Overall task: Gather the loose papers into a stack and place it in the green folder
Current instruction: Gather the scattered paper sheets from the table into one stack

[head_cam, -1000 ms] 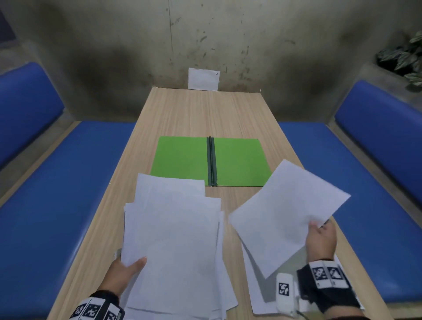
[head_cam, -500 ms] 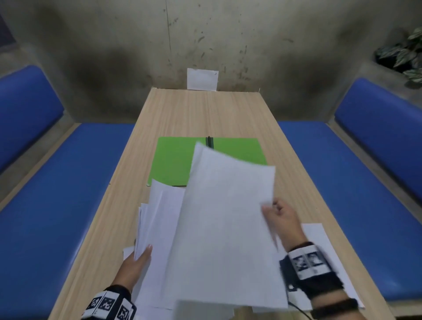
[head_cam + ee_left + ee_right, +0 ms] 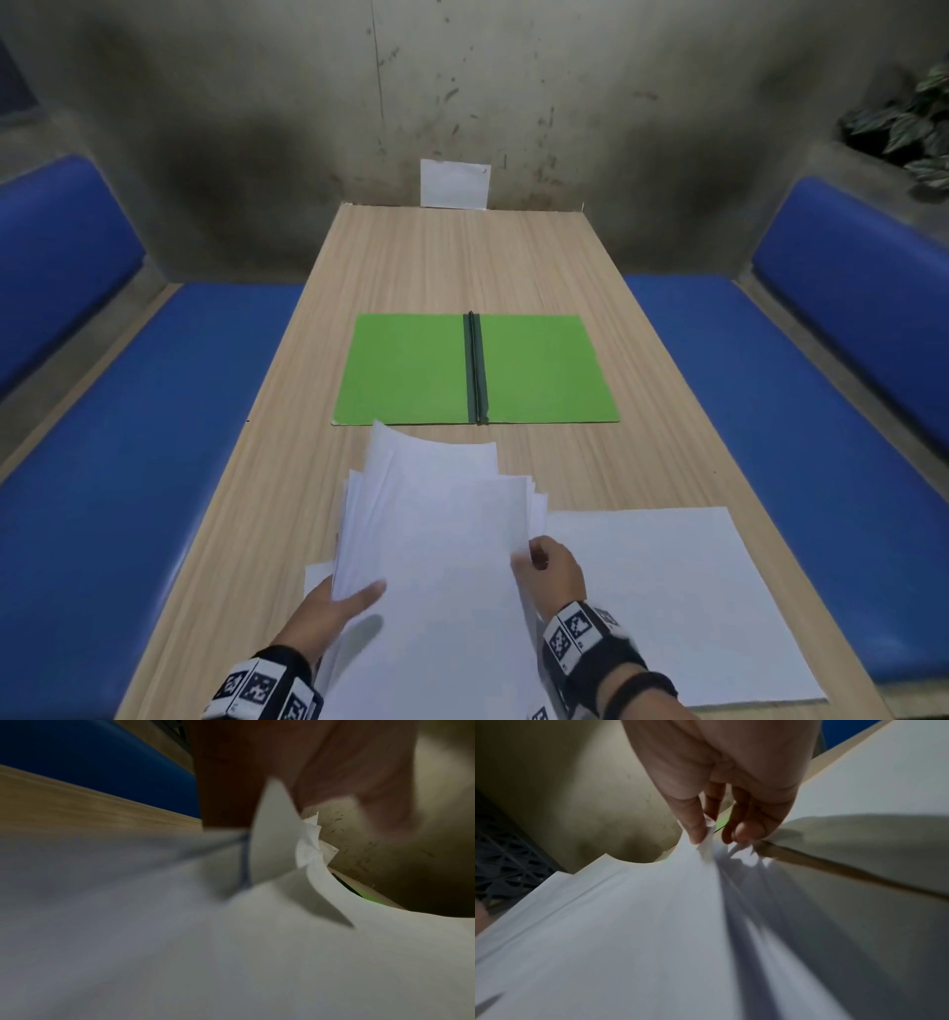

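gathering loose white paper sheets [image 3: 436,565] on wooden bench [image 3: 462,257], fingers [image 3: 695,829] of both hands pinching edges; last flat sheet [image 3: 667,591] likely next.

No readable text, label, brand or number anywhere. Only black-and-white square marker patterns on the wristbands [image 3: 580,633], not decipherable as words. Blank white faces on the papers [image 3: 436,555].

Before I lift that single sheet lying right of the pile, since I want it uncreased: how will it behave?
Probably floppy: sheets in the held stack already bow at their far edges. The single sheet lies flat on the table, so pinching an edge may be fiddly. It looks light and may slide when pushed.
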Motion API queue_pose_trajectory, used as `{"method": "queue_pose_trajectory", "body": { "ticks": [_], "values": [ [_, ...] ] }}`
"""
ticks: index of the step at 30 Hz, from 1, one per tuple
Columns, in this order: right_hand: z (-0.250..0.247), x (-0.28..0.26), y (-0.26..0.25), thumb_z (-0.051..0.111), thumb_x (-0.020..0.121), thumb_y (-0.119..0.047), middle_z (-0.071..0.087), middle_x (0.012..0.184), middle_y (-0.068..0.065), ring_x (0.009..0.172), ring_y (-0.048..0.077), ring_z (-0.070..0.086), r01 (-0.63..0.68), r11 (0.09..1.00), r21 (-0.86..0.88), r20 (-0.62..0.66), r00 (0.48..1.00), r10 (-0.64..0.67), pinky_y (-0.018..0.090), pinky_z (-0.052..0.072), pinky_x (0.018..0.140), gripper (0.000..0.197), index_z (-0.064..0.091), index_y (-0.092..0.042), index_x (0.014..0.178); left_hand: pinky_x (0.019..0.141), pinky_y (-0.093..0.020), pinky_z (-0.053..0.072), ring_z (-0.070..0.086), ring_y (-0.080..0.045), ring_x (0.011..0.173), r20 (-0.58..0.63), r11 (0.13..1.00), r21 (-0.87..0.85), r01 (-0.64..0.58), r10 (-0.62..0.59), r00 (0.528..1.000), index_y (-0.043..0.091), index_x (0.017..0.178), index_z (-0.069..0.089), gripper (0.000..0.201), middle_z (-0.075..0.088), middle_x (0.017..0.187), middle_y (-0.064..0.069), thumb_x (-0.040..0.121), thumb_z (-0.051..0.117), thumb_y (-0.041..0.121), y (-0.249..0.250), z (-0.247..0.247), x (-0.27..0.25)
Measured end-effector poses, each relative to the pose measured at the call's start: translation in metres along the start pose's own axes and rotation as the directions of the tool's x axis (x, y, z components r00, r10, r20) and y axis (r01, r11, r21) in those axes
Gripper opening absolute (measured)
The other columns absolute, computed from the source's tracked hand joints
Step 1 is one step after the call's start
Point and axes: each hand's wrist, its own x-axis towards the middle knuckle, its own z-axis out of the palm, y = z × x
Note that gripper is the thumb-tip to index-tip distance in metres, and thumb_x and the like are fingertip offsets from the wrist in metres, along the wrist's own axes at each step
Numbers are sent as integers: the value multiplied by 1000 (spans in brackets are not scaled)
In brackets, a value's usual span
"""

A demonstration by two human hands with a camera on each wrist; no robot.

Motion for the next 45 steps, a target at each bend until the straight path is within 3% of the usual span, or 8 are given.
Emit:
{"method": "queue_pose_trajectory", "body": {
  "ticks": [7,11,17,20,32,35,40,45],
  "values": [
    [-16,6,0,79,68,-30,42,119,1,114,23,51,-9,984,179,-14,1000,11,34,46,95,65,44,-20,122,90,-43,48,65,-30,96,-106,993,42,-111,115,988,9,119,56,41,69,101,-10,80,66,18,2,-4,-6],
    [-37,2,-23,89,26,-53,61,121,5,102,20,64,-48,794,606,186,979,-84,33,55,81,113,44,-19,124,96,-52,46,65,-35,97,-135,979,-94,-179,165,977,3,119,56,39,70,102,-16,83,66,12,23,-9,-18],
    [-75,-20,-77,93,34,-30,75,99,8,92,23,71,70,630,774,222,901,-373,35,58,78,68,72,-12,95,71,-27,53,71,-18,84,-78,889,-148,-434,427,901,16,94,67,49,77,82,5,55,85,39,80,2,-67],
    [-90,-31,-94,90,48,-25,75,100,3,93,17,71,176,636,751,194,863,-467,27,58,74,60,67,-17,103,56,-9,50,69,2,70,-49,833,-115,-541,539,841,23,97,63,27,76,77,15,76,69,7,98,9,-81],
    [-96,-51,-111,79,56,-13,74,73,-7,67,6,68,373,637,675,11,858,-514,18,54,59,39,66,-18,92,68,-11,53,70,-4,82,-112,694,-82,-715,707,698,10,104,63,37,75,87,10,68,68,2,116,18,-92],
    [-94,-50,-113,80,61,-4,74,73,-11,67,3,68,378,658,651,15,861,-508,18,54,61,37,67,-20,91,71,-13,54,68,-1,84,-102,708,-64,-704,697,710,12,105,63,43,74,93,11,66,77,2,113,17,-86],
    [-73,-34,-78,78,72,-15,75,98,9,91,21,70,251,854,456,184,912,-366,36,58,80,26,68,-13,96,80,-37,54,67,-18,93,-51,889,-31,-456,455,889,36,96,65,63,74,94,10,38,87,47,76,11,-50],
    [-67,-10,-2,69,79,-28,59,85,-7,82,12,57,210,972,-109,174,966,-189,16,44,72,17,55,-28,87,66,-30,48,64,-28,84,-176,922,-75,-379,362,915,21,83,65,15,71,74,0,73,76,26,72,20,-42]
  ]
}}
